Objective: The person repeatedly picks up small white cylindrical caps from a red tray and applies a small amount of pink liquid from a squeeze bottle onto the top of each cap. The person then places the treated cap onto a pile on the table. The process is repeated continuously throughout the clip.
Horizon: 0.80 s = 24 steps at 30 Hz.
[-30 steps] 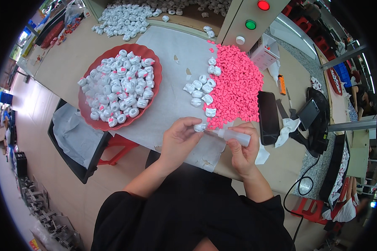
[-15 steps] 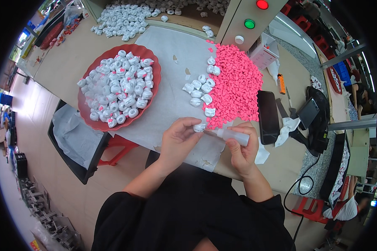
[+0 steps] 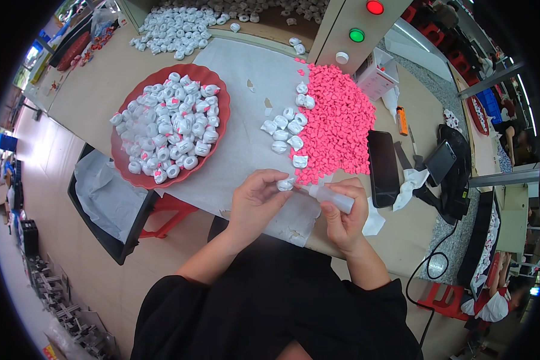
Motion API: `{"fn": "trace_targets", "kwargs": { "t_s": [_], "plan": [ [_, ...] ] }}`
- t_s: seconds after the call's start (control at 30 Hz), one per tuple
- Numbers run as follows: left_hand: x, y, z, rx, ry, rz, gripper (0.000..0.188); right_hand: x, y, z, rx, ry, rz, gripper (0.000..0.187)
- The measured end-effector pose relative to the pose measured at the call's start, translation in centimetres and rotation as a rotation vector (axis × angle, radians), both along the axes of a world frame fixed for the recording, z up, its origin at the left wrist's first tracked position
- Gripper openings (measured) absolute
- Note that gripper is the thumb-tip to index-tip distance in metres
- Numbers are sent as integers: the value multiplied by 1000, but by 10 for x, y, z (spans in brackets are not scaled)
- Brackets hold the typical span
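Between my left hand's (image 3: 253,203) thumb and fingers sits a small white molded piece (image 3: 285,184), held over the near part of the work sheet. My right hand (image 3: 348,217) is wrapped round a translucent squeeze bottle (image 3: 333,197), whose narrow tip points left, close to the white piece. Whether the tip touches it I cannot tell. Just beyond both hands spreads a heap of small pink pieces (image 3: 336,120). Several loose white pieces (image 3: 294,127) lie along its left edge. On the left, a red scalloped tray (image 3: 224,102) holds many white pieces, some with pink bits on them.
A black phone (image 3: 383,162) lies right of the pink heap, near an orange lighter (image 3: 402,121) and a white box (image 3: 378,75). More white pieces (image 3: 174,30) are piled at the back, by a cabinet with button controls (image 3: 357,35). A black bin (image 3: 111,198) stands below left.
The squeeze bottle has tilted a little and shifted slightly left and down with my right hand. My left hand and the white piece have stayed nearly still.
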State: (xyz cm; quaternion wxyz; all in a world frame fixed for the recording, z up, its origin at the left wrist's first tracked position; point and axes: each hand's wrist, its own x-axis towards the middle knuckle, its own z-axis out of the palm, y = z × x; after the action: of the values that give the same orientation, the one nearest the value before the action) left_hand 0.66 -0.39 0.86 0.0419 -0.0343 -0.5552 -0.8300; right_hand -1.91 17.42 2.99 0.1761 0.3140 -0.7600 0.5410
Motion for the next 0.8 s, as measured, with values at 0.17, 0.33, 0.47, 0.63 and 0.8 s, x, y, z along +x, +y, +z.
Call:
{"fn": "trace_targets", "kwargs": {
  "t_s": [0.17, 0.33, 0.47, 0.63, 0.8],
  "plan": [
    [0, 0, 2, 17, -12, -11, 29, 2, -1, 0, 31, 53, -17, 30],
    [0, -1, -1, 20, -30, -12, 29, 1, -1, 3, 49, 85, -19, 32],
    [0, 0, -1, 36, -32, -11, 29, 1, -1, 4, 63, 95, -25, 33],
    [0, -1, -2, 38, -31, -8, 29, 1, -1, 5, 61, 96, -28, 33],
    [0, 0, -2, 4, -28, 18, 29, 1, 0, 5, 64, 91, -33, 31]
  ]
}}
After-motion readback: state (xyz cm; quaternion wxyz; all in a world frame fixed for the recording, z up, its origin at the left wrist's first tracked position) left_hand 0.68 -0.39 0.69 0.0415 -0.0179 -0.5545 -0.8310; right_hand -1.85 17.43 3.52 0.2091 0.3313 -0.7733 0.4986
